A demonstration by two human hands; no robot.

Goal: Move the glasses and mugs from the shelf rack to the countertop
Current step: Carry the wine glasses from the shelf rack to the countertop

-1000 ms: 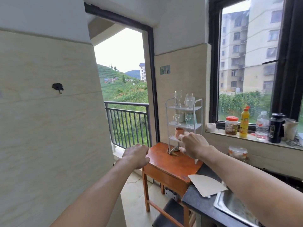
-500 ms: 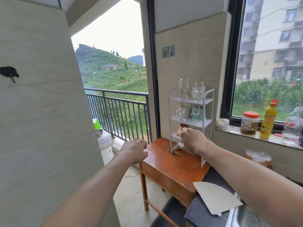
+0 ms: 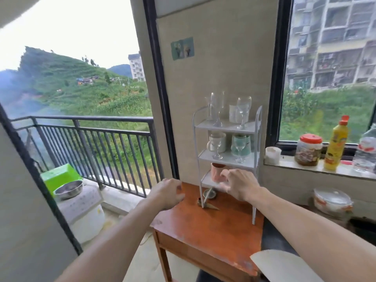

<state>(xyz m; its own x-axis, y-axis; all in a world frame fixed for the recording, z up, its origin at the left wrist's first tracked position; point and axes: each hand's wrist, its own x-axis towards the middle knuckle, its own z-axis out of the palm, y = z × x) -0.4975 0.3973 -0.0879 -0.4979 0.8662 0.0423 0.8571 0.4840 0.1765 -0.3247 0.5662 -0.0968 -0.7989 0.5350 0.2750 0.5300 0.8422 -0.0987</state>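
As the view has closed in on the white 3-tier wire shelf rack (image 3: 226, 151), the right hand (image 3: 240, 187) has gone from a loose fist to spread fingers at the bottom tier.

Half a second back that hand was curled just short of the rack; now its fingers stand wide apart right at the pink ceramic mug (image 3: 217, 173) on the front left of the lowest shelf, though I cannot tell whether they touch it yet, so the first pick looks about to begin and nothing has left the rack. The left hand (image 3: 167, 193) hovers half-curled and empty over the left edge of the reddish wooden side table (image 3: 205, 235). Above, 2 stemmed glasses and 2 mugs (image 3: 227, 144) fill the middle shelf and clear tall stemmed glasses (image 3: 230, 110) the top shelf.
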